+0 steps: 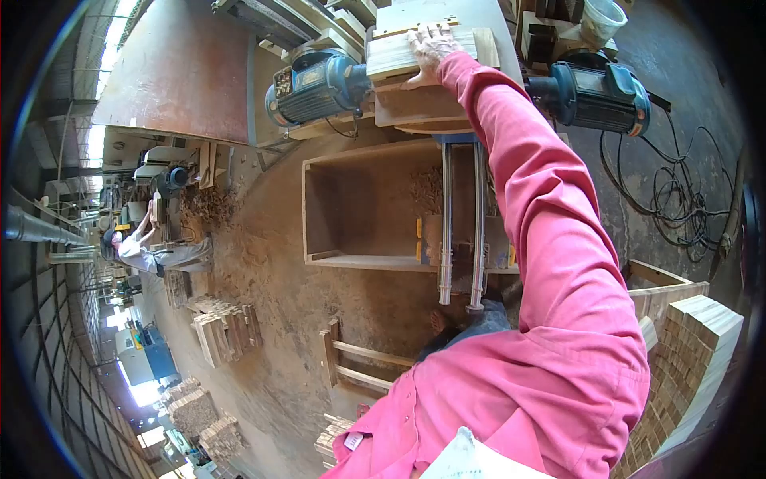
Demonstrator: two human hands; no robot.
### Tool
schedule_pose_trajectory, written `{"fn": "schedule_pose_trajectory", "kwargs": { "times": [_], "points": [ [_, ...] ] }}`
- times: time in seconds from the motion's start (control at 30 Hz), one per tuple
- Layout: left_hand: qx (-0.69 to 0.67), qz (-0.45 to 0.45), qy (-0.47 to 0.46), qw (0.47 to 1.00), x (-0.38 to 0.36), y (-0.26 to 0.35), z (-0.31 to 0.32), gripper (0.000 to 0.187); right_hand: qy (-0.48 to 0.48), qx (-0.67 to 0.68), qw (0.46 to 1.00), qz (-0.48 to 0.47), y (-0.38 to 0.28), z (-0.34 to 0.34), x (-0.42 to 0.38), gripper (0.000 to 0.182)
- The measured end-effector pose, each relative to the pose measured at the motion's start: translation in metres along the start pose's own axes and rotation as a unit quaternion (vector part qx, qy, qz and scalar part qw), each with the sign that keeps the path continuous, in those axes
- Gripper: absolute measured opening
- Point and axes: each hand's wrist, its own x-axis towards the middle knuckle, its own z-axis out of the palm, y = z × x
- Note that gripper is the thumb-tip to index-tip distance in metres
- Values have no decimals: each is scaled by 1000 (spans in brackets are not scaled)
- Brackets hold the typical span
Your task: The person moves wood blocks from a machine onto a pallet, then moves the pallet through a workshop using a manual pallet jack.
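My right hand (pixel 433 54), at the end of a pink sleeve, lies across pale wood pieces (pixel 389 54) on the machine's carriage at the top of the view. Its fingers are spread over the top of the wood towards a strip (pixel 415 27) at the far side, and the thumb reaches down at the near edge. The wood lies between two blue electric motors, one on the left (pixel 317 89) and one on the right (pixel 600 97). My left hand is out of view.
Two metal rails (pixel 446 215) run from the carriage over a wooden bin (pixel 363 261) with shavings inside. Stacked wood strips (pixel 678 375) stand at right, near cables (pixel 670 188). More wood stacks (pixel 223 329) are on the floor. At left a person (pixel 148 251) works at another machine.
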Motion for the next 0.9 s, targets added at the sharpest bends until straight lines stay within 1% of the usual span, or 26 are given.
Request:
{"fn": "schedule_pose_trajectory", "kwargs": {
  "times": [0.1,0.17,0.23,0.27,0.3,0.37,0.4,0.43,0.5,0.57,0.6,0.63,0.67,0.7,0.73,0.8,0.83,0.9],
  "points": [
    [-3,24,-17,1000,27,6,-11,62,19,-16,1000,-2,-14,-1,-24,123],
    [-4,48,-36,998,50,11,-23,63,-3,-31,1000,-3,-26,-11,-45,124],
    [-8,80,-65,995,84,18,-32,63,1,-21,1000,-10,-42,-29,-73,125],
    [-3,95,-78,992,97,23,-37,64,-5,-31,999,7,-45,-27,-81,125],
    [14,104,-87,991,112,29,-43,64,-7,-20,1000,4,-51,-24,-90,125],
    [91,131,-91,983,126,60,-50,66,-10,-19,1000,14,-61,-20,-108,126],
    [98,138,-103,980,137,70,-48,66,-6,-15,1000,2,-67,-21,-119,124],
    [95,152,-114,977,151,76,-48,68,-1,-10,1000,-10,-75,-29,-131,123],
    [94,170,-131,972,168,93,-55,69,-8,-3,1000,-6,-90,-40,-152,121],
    [62,175,-151,971,171,116,-58,69,-14,-15,1000,-23,-102,-38,-164,121],
    [41,196,-153,968,172,124,-61,68,-14,-22,999,-35,-104,-31,-167,121],
    [19,212,-153,965,177,125,-68,67,-34,-5,999,-39,-108,-41,-173,122],
    [10,207,-154,966,183,127,-73,66,-56,10,997,-45,-111,-55,-178,120],
    [3,203,-157,967,189,124,-80,65,-50,29,997,-51,-111,-64,-181,116],
    [-6,196,-162,967,194,116,-88,65,-73,11,996,-49,-111,-68,-185,118],
    [45,227,-129,964,206,111,-102,64,-96,-15,994,-47,-118,-73,-190,120],
    [75,245,-111,960,210,108,-106,64,-102,-5,993,-52,-124,-72,-194,117],
    [100,240,-112,959,214,104,-117,63,-103,5,994,-47,-131,-71,-203,115]
  ]
}}
